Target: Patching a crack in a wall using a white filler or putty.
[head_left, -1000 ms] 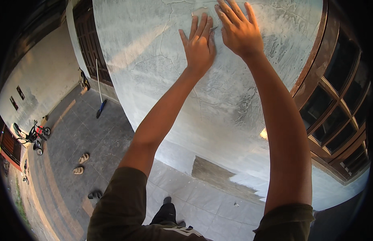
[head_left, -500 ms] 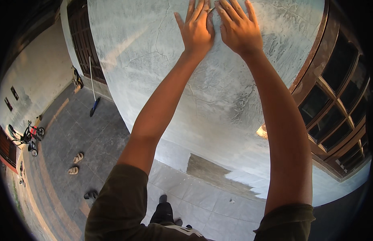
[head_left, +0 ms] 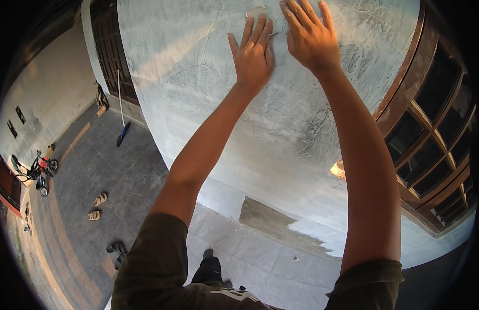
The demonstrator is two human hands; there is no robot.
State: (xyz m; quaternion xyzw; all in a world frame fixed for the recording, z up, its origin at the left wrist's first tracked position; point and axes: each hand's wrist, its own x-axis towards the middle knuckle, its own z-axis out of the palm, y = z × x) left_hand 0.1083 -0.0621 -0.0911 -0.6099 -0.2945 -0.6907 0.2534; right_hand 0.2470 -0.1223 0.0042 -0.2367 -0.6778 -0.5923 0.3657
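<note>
My left hand [head_left: 254,58] lies flat on the grey-white plastered wall [head_left: 281,113], fingers stretched and slightly spread. A thin pale sheet [head_left: 256,12] shows just beyond its fingertips, with a darker edge beside the index finger. It appears pressed between hand and wall; its kind cannot be made out. To the right, and a little higher, my right hand [head_left: 314,37] rests against the wall with fingers extended and nothing visible in it. Cracks, rough patches and streaks mark the wall's surface around both hands.
A brown-framed window [head_left: 430,124] borders the wall at right. Below, an unpainted strip [head_left: 273,219] meets the tiled floor [head_left: 250,253]. At left are a broom [head_left: 122,111], sandals [head_left: 97,206], dark slippers [head_left: 116,253], a small tricycle [head_left: 39,169] and a barred window [head_left: 111,51].
My left hand has slid down the wall, exposing more of the pale sheet above its fingertips. My right hand has shifted slightly right, so the gap between the hands is wider.
</note>
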